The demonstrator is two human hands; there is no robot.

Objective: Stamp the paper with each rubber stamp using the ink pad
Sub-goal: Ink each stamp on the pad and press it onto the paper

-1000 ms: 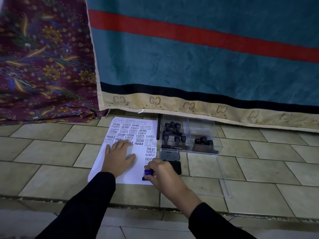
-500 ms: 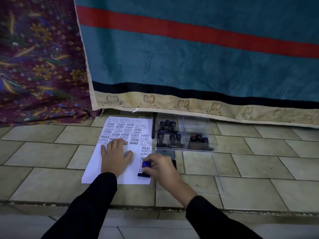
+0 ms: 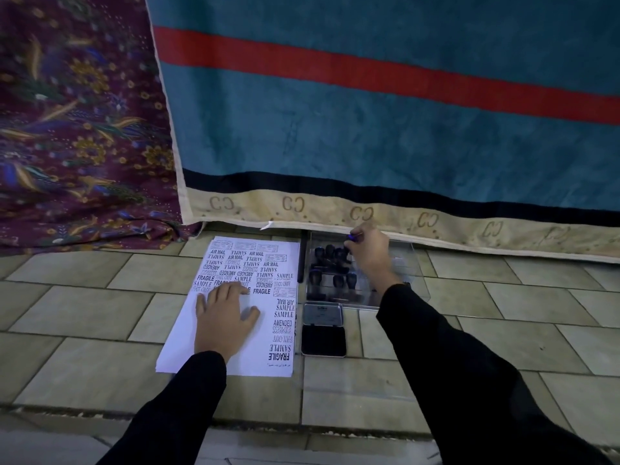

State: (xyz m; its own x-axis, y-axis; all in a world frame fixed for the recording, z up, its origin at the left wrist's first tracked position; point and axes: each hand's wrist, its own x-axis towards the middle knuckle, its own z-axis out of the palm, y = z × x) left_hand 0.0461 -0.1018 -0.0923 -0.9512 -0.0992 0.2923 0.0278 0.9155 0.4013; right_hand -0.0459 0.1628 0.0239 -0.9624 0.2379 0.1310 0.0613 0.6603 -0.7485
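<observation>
A white paper covered with black stamp marks lies on the tiled floor. My left hand presses flat on it with straight fingers. To its right lies the open black ink pad with its lid folded back. Behind the pad stands a clear plastic box with several dark rubber stamps upright inside. My right hand reaches over the box's far side and pinches a blue-handled stamp at its fingertips.
A teal blanket with a red stripe hangs right behind the box. A purple patterned cloth hangs at the left. The box's clear lid lies flat in front of the ink pad. A step edge runs along the near side.
My right hand lifted the blue-handled stamp off the paper's lower right corner and carried it up to the far side of the stamp box. The left hand stayed on the paper.
</observation>
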